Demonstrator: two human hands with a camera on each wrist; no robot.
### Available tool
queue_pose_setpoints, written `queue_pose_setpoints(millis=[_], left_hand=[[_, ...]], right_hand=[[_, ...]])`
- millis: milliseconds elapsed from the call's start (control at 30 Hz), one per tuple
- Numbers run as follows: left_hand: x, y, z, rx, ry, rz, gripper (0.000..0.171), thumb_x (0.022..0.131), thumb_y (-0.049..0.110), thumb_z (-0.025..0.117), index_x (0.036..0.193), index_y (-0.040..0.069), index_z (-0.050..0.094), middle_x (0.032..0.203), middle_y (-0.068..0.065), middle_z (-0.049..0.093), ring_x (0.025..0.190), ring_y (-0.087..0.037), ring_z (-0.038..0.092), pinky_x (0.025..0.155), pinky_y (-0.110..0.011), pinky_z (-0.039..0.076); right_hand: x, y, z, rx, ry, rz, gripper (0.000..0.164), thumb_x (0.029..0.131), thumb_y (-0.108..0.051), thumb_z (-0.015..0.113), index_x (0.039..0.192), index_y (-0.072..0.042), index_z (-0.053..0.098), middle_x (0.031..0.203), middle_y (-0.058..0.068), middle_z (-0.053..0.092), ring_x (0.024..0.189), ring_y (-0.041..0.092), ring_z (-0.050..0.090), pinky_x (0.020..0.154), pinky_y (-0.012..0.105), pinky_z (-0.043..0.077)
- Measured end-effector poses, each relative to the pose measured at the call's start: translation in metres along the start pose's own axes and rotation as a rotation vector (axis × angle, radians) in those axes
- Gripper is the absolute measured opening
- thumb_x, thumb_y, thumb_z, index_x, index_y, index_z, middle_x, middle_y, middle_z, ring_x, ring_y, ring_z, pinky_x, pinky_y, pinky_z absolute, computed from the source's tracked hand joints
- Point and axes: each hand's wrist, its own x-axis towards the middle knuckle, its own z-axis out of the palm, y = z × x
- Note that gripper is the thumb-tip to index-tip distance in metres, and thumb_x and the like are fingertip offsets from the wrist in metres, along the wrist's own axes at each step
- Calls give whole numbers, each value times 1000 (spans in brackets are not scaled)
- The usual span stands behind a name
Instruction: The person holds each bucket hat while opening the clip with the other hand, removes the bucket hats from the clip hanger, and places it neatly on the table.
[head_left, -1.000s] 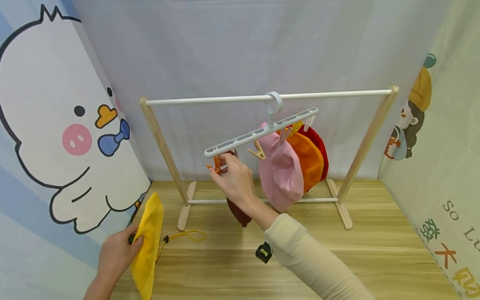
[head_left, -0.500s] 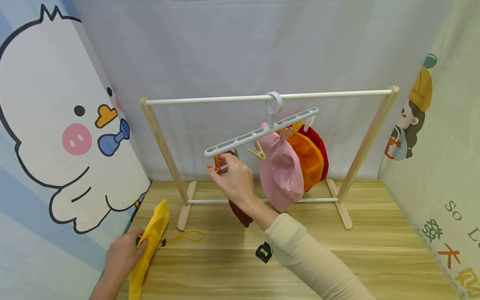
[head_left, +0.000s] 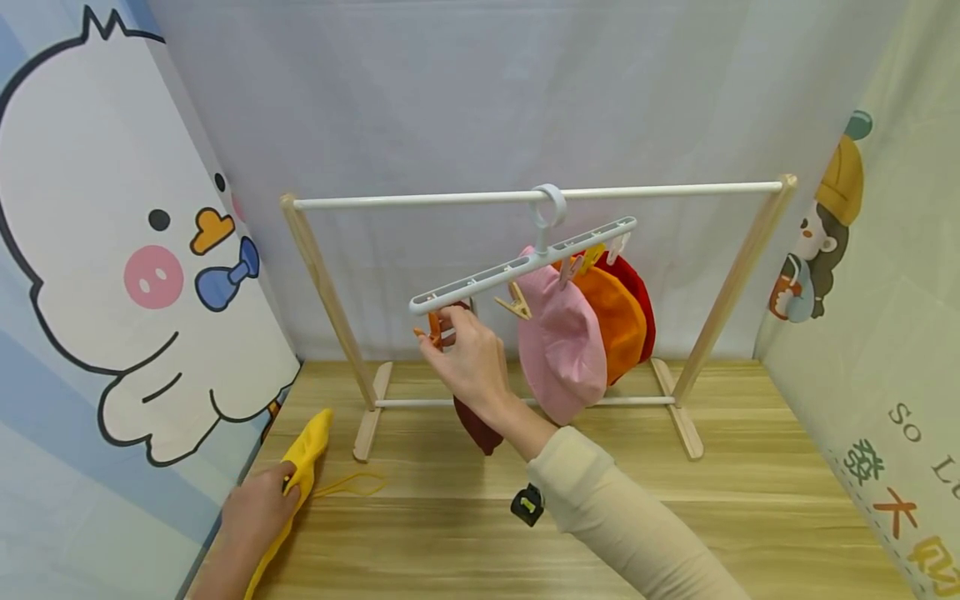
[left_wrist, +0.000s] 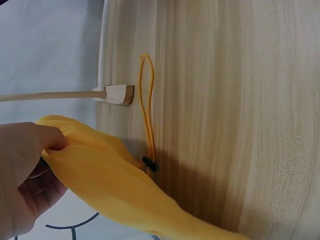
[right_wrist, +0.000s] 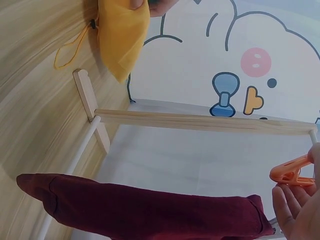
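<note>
Yellow cloth hat (left_wrist: 115, 180) and the left hand (head_left: 258, 504) have shifted slightly rightward over the last second, the hat's upper tip now lower; the right hand (head_left: 472, 358) has not visibly moved.

Nearest: left hand pinches the hat near one edge, thumb above, fingers curled underneath. Hat is held over the left part of the wooden tabletop (head_left: 637, 517); a drawcord (left_wrist: 147, 127) with a black cord lock (left_wrist: 149, 163) trails from it; cord contact with the wood unclear.

Handling estimate: light, limp, unlikely to slip or break; it folds freely, so a doubled edge is the best hold. Loose cord could snag.

Farther: small black tape measure (probable) (head_left: 527, 505) lies on the tabletop, near the right sleeve (head_left: 570, 467).

Beyond: right hand pinches an orange clothespin (right_wrist: 280, 173) between thumb and fingers, just under the near end of the white hanger (head_left: 517, 268). Whether its jaws are spread: cannot tell. Clothespin judged stiff and springy; grip by the tails. Maroon hat (right_wrist: 150, 207) hangs beside that hand. Beige clothespin (head_left: 516, 304) holds nothing visible.

Farther along the bar: pink hat (head_left: 562, 350), orange hat (head_left: 618, 312), red hat (head_left: 647, 300), all hanging. Hanger hooks over the rack's white rail (head_left: 427, 200).
</note>
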Motion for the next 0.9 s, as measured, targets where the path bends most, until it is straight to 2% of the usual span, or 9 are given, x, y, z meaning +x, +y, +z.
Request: queue_pose_setpoints(millis=[167, 367, 533, 667, 900], left_hand=[[0, -4, 9, -9, 39, -13, 26, 76, 13, 69, 100, 3, 65, 84, -22, 65, 64, -35, 59, 52, -50, 44], [0, -8, 17, -28, 36, -27, 25, 75, 13, 70, 99, 3, 65, 82, -21, 65, 65, -34, 59, 53, -50, 45], [1, -9, 22, -29, -13, -42, 25, 77, 14, 69, 100, 4, 64, 83, -20, 65, 66, -34, 60, 52, -48, 45], [2, -11, 26, -49, -52, -84, 26, 78, 14, 68, 101, 4, 64, 87, -20, 65, 65, -31, 61, 49, -46, 45], [3, -13, 32, -48, -71, -113, 24, 79, 15, 68, 101, 5, 64, 87, -20, 65, 63, -31, 59, 49, -46, 44]], right_hand=[[0, 0, 0, -1, 2, 2, 25, 79, -23, 68, 98, -11, 59, 88, -1, 65, 69, 7, 65, 58, 23, 50], [-1, 0, 0, -1, -2, 9, 25, 79, -24, 68, 99, -11, 59, 88, -1, 64, 69, 7, 65, 58, 23, 50], [-1, -1, -1, 0, -6, 13, 25, 79, -24, 68, 99, -10, 59, 88, -1, 64, 68, 7, 65, 58, 23, 50], [-2, -1, -1, 0, -11, 15, 25, 79, -24, 67, 99, -10, 59, 88, -1, 64, 68, 7, 65, 58, 23, 50], [-1, 0, -1, -2, -6, 7, 25, 79, -24, 68, 99, -10, 59, 88, -1, 64, 69, 7, 65, 58, 22, 50]])
